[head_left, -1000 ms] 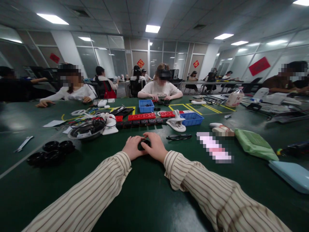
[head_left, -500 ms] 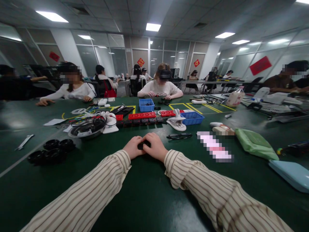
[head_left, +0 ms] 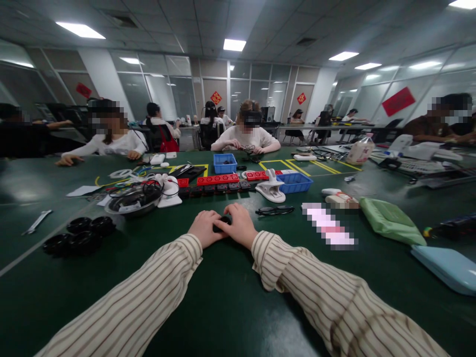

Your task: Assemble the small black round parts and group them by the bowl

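Both my hands meet at the middle of the green table (head_left: 223,302), around a small black object (head_left: 223,224). My left hand (head_left: 204,228) is closed on its left side, with the thumb under the near edge. My right hand (head_left: 242,226) curls over it from the right, and the two thumbs come together in front. Only a dark rounded part shows between the fingers, so its kind cannot be made out. Black-framed glasses (head_left: 274,210) lie to the right of my right hand.
Black round parts (head_left: 85,238) and a wrench (head_left: 37,221) lie left. Beyond my hands are a metal bowl (head_left: 136,207), red and black power strips (head_left: 217,179), a white clip stand (head_left: 271,191) and blue bins (head_left: 295,183). A green packet (head_left: 390,220) lies right. Co-workers sit opposite.
My hands stay in nearly the same place. My fingers have shifted a little around the black object, and its top shows differently. The whole view has moved slightly.
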`<move>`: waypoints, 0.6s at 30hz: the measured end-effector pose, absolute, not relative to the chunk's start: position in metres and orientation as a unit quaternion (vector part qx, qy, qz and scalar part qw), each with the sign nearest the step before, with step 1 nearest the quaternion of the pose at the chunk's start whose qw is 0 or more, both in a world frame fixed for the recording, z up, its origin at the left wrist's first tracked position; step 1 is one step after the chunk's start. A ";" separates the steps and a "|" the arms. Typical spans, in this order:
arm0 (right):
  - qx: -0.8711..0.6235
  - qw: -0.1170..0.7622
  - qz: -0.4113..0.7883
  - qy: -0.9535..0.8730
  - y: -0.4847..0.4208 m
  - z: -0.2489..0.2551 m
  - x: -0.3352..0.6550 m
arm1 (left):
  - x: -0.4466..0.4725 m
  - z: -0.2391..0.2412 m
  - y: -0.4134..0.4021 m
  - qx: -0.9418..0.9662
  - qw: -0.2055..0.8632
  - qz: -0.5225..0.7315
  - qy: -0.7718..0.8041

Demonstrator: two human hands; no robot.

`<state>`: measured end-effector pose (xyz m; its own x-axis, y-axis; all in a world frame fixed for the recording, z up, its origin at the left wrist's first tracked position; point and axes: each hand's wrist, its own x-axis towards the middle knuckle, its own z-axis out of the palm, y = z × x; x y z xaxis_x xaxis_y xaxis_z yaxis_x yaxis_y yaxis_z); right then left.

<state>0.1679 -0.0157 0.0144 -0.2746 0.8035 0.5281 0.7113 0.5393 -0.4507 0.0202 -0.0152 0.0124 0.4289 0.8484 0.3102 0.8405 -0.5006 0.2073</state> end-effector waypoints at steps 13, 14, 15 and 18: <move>-0.370 0.363 0.082 -0.851 -0.025 0.020 0.167 | 0.008 0.001 -0.002 0.862 0.093 0.215 0.449; -0.376 0.372 0.080 -0.845 -0.025 0.021 0.167 | 0.009 0.002 -0.003 0.861 0.090 0.215 0.453; -0.387 0.381 0.078 -0.836 -0.025 0.021 0.168 | 0.009 0.003 -0.004 0.859 0.088 0.215 0.456; -0.424 0.395 0.073 -0.812 -0.022 0.019 0.168 | 0.013 0.009 -0.010 0.855 0.078 0.211 0.468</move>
<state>0.1685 -0.0223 0.0193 -0.3288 0.7456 0.5796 0.6307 0.6302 -0.4529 0.0131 -0.0098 0.0085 0.4729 0.8327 0.2882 0.7670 -0.5500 0.3305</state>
